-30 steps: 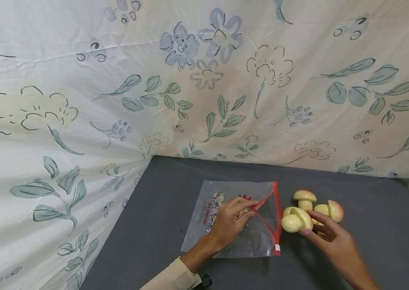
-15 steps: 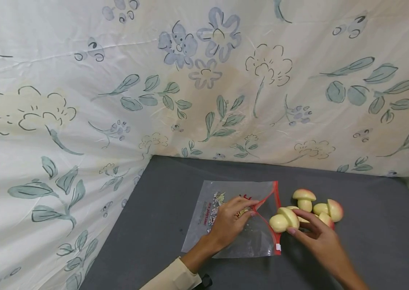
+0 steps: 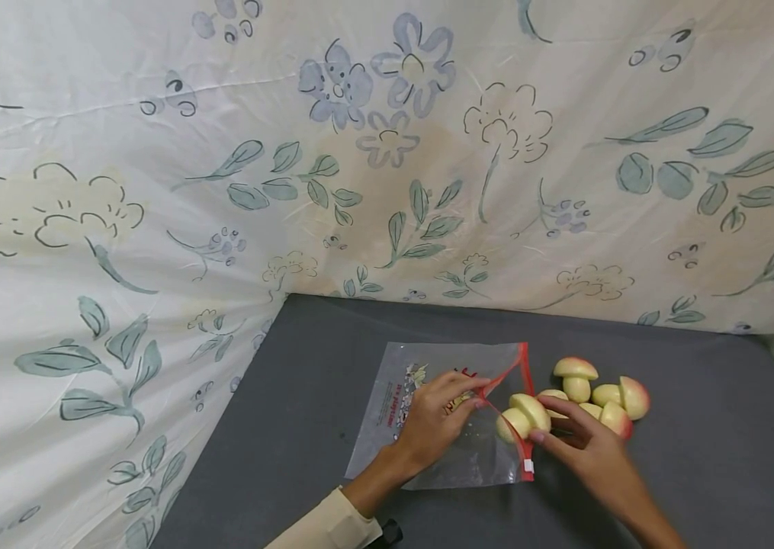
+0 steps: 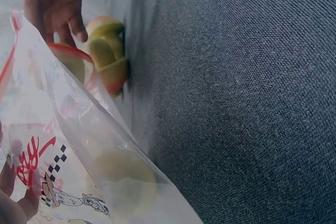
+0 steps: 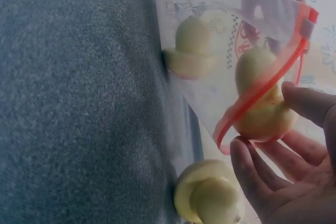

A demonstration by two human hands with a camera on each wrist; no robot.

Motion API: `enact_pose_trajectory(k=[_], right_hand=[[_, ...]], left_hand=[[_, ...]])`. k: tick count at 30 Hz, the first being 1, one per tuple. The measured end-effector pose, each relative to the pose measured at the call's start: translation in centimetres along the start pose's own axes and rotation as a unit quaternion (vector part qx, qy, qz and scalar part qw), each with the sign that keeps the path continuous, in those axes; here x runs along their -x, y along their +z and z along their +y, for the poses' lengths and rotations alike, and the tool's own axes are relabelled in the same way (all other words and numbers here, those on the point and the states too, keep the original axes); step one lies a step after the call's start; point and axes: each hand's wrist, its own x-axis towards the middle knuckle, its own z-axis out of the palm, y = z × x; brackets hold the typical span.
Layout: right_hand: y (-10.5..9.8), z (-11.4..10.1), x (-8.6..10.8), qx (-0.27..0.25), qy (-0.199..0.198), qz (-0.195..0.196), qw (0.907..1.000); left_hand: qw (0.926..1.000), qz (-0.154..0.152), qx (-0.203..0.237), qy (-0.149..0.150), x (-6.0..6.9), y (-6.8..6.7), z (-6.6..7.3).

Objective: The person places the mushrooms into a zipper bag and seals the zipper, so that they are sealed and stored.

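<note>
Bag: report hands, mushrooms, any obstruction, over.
Left hand pinching bag open. Right hand holding mushroom, partly inside. Second mushroom fully inside. No blockage seen.

A dark grey tabletop is stretching across the lower part of the head view. A clear, red-edged zip bag is lying at lower centre; to its right, yellow mushrooms with reddish caps are clustering, probably four, some being partly hidden.

The clear plastic zip bag has red edging, a white slider, red lettering and black checks. Pale-yellow mushroom-shaped pieces show reddish tints. Off-white floral fabric bears blue blossoms and grey-green leaves; the tabletop cloth is dark grey.
</note>
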Motion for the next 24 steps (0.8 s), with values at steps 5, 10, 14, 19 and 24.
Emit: enact_pose_trajectory(k=[5, 10, 14, 19, 24], right_hand=[[0.13, -0.3, -0.27, 0.006, 0.006, -0.007, 0.9999], [0.34, -0.35, -0.38, 0.002, 0.013, -0.011, 0.9999], [0.53, -0.24, -0.39, 0.0, 0.002, -0.006, 1.0], [0.64, -0.19, -0.35, 0.001, -0.009, -0.001, 1.0], [0.65, 0.0, -0.14, -0.009, -0.021, 0.004, 0.9997]], left_hand=[[1.0, -0.001, 0.002, -0.002, -0.11, -0.05, 0.11], [1.0, -0.004, -0.005, -0.006, -0.17, -0.14, 0.23], [1.0, -0.002, -0.007, -0.002, -0.21, -0.14, 0.23], [0.9999, 0.004, -0.008, 0.005, -0.27, -0.13, 0.2], [1.0, 0.004, -0.006, 0.003, -0.21, -0.15, 0.18]])
